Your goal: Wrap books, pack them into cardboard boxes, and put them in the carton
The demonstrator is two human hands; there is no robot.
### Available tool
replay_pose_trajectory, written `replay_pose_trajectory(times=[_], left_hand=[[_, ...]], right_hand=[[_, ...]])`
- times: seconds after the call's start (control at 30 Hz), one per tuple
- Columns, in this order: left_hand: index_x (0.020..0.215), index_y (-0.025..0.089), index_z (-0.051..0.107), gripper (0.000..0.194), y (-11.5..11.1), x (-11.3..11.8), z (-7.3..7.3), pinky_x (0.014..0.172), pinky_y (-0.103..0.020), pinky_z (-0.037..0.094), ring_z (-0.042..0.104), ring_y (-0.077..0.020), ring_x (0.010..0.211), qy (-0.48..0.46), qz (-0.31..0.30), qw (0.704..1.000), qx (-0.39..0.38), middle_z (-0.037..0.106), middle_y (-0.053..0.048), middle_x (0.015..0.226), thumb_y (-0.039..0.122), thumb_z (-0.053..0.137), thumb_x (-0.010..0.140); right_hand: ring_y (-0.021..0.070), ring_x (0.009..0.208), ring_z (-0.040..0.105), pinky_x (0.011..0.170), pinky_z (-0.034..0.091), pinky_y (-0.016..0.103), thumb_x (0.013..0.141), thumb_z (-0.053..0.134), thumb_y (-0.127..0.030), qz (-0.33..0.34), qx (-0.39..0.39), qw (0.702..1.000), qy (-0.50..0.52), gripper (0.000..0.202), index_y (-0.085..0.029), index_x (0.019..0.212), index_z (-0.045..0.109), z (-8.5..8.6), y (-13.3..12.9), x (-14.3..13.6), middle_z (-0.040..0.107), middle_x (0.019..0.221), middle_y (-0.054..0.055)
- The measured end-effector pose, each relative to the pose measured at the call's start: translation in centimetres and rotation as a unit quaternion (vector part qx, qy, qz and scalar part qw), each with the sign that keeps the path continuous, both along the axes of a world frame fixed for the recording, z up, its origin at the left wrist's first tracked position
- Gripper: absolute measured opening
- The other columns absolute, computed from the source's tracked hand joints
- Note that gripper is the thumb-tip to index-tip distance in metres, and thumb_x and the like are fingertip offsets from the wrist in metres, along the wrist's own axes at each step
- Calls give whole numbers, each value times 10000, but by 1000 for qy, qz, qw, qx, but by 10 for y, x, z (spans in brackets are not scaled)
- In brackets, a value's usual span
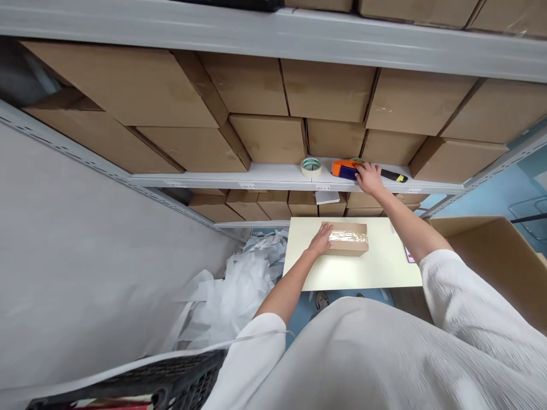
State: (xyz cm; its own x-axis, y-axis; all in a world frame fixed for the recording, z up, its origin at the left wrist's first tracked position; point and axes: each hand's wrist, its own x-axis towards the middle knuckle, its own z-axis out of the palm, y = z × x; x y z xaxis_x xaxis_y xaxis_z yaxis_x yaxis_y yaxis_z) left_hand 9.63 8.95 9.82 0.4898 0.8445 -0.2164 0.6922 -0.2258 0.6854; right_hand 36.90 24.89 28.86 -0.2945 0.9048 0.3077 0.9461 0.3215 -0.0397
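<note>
On the pale table, a small cardboard box (348, 246) lies with shiny clear tape along its top. My left hand (321, 239) holds it by the left end, fingers over the top. My right hand (370, 177) reaches to the shelf and grips the right end of an orange and dark blue tape dispenser (344, 169); my fingers hide part of it. Just right of that hand lies a black utility knife (394, 176) with a yellow-green end. A roll of pale tape (311, 167) is left of the dispenser.
Cardboard boxes (269, 139) fill the grey shelf (273, 176). A white small box (327, 197) sits on the lower level. White paper scraps (243, 290) heap left of the table (354, 276). At right stands a large open carton (491, 256); a black crate (188, 376) is at lower left.
</note>
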Motion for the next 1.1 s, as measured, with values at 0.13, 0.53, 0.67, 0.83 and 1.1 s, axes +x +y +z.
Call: replay_pose_trajectory(times=[0.13,0.53,0.67,0.83,1.1], left_hand=[[1730,243,275,875,-4,-2,0,1366,-659,63,88,-331,1727,23,-9,1000,19,186,-186,1841,173,628,933],[1655,242,458,691,-13,66,14,1365,-619,183,291,-344,1665,-19,-73,994,82,420,-143,1748,204,537,969],[1650,244,484,656,-13,116,21,1353,-574,260,370,-327,1624,-43,-121,988,83,488,-121,1708,221,508,995],[1625,245,515,586,-12,190,25,1341,-533,319,432,-309,1590,-44,-156,985,66,511,-102,1693,250,491,1040],[1560,205,578,544,-10,282,5,1299,-501,406,529,-305,1515,-10,-160,986,35,583,-116,1624,213,504,1021]], right_hand=[[436,1379,382,1144,304,616,1042,453,-365,-16,28,999,-2,649,-185,1664,425,-1,-33,7,467,1599,220],[375,1337,528,1051,443,483,1022,435,-273,-228,-210,946,100,435,-210,1353,709,-121,-268,129,620,1482,181],[357,1293,577,1035,469,463,1006,465,-242,-276,-259,921,93,429,-224,1348,722,-148,-295,166,643,1468,163],[330,1288,603,1049,487,418,991,509,-227,-294,-296,904,96,438,-237,1378,712,-159,-289,217,662,1458,133],[326,1367,589,1103,482,419,1019,517,-233,-255,-345,897,104,440,-214,1425,686,-174,-244,296,650,1493,152]])
